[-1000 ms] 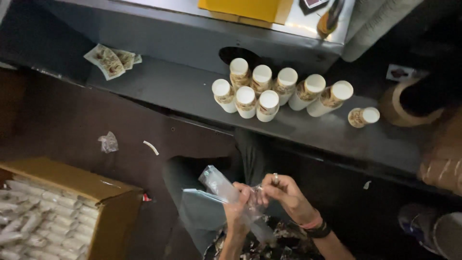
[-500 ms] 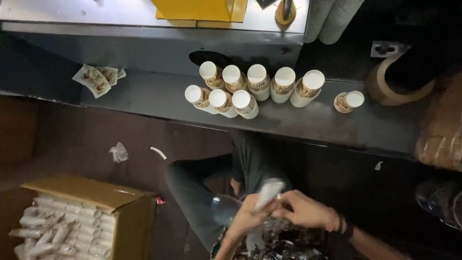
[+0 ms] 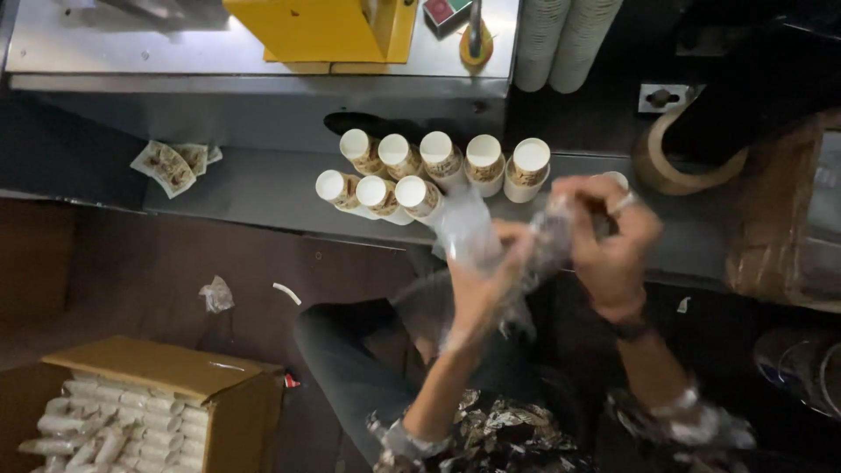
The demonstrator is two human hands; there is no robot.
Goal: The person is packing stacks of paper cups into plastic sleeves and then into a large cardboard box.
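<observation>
Gripping a clear plastic bag, both hands, left hand and right hand, hover above a grey shelf.

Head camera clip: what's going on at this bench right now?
A seated person holds a clear plastic bag up in front of them, left hand gripping its lower part and right hand at the crumpled top. On the grey shelf just beyond stand paper cups in two rows. An open cardboard box of wrapped white rolls sits on the floor to the left. Motion blur hides the bag's contents.

White-lid cups, brown print; yellow machine; clear plastic bag.
</observation>
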